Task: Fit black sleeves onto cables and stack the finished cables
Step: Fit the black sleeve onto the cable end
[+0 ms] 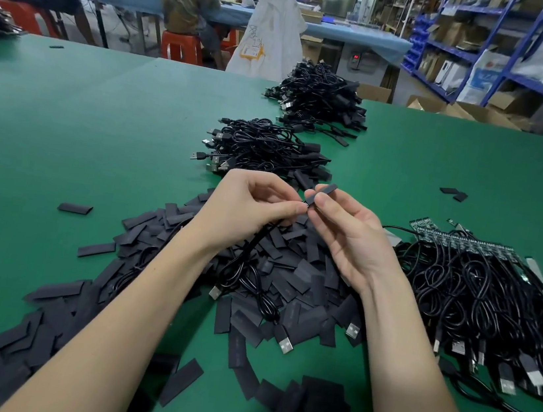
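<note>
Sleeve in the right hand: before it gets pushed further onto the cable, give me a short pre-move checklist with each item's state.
1. Right hand pinches the sleeve: ok.
2. Left hand pinches the cable end: ok.
3. Sleeve mouth meets cable end: ok.
4. How far the end sits inside the sleeve: cannot tell, fingers hide it.
5. Cable hangs free over the loose sleeve pile: ok.
6. Finished stack ahead, within view: ok.

Two finished cable stacks [263, 149], two hands [245, 209].
</note>
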The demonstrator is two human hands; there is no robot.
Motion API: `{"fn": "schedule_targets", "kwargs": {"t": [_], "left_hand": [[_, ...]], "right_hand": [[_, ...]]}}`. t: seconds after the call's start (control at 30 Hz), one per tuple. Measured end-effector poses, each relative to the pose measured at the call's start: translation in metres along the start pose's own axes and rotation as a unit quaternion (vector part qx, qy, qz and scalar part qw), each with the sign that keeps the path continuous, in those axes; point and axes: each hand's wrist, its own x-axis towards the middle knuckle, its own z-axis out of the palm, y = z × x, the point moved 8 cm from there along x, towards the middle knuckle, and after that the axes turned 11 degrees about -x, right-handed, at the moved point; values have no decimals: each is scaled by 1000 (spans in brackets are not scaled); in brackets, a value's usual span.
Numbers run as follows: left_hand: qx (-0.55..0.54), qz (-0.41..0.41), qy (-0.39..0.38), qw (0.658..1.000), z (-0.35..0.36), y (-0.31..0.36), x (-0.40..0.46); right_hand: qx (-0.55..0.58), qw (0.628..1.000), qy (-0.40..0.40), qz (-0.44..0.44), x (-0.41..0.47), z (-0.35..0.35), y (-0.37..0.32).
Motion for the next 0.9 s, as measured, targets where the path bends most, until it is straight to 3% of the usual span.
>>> {"fn": "schedule_targets", "kwargs": {"t": [0.33,0.9], "left_hand": [[-35,-21,-8,999,0,-2,-2],[-22,-21,25,999,-1,-7,1]], "right_hand": [[-3,1000,8,4,0,0,2],[-51,995,58,-66,3,3,-3]]}}
